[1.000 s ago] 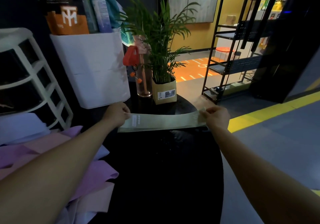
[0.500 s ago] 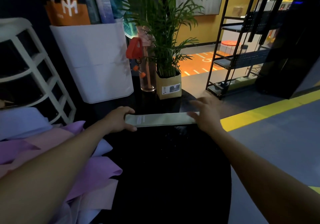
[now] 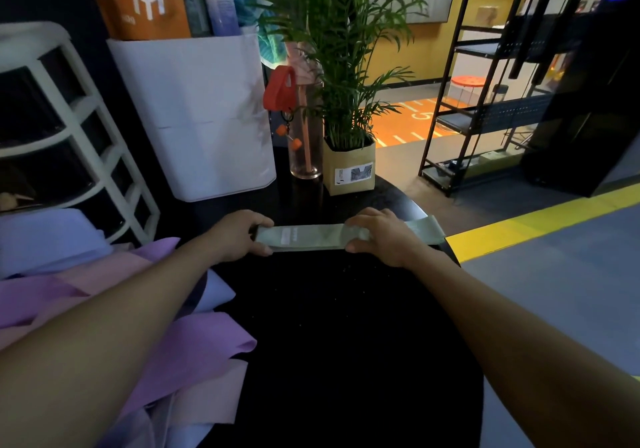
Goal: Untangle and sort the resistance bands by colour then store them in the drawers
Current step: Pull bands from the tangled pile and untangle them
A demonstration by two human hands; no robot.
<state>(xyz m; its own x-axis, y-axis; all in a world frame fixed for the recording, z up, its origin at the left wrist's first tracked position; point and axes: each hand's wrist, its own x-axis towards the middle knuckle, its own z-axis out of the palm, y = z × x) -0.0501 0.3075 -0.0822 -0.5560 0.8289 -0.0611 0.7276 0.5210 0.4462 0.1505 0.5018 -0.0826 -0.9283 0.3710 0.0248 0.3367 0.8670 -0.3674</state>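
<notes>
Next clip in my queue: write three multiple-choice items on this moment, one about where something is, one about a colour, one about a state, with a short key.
1. Where does the green band lie?
A. on the black table
B. in a drawer
C. on the floor

2. What colour are most of the bands heaped at the table's left edge?
A. red
B. purple and pink
C. yellow

3. What is the left hand doing?
A. hanging idle
B. gripping the band's left end
C. holding the plant pot

Key: 1 A, the band lies flat on the dark tabletop. 2 B, the heap is purple and pink. 3 B, its fingers curl round the band's end, while the right hand rests on top.
</notes>
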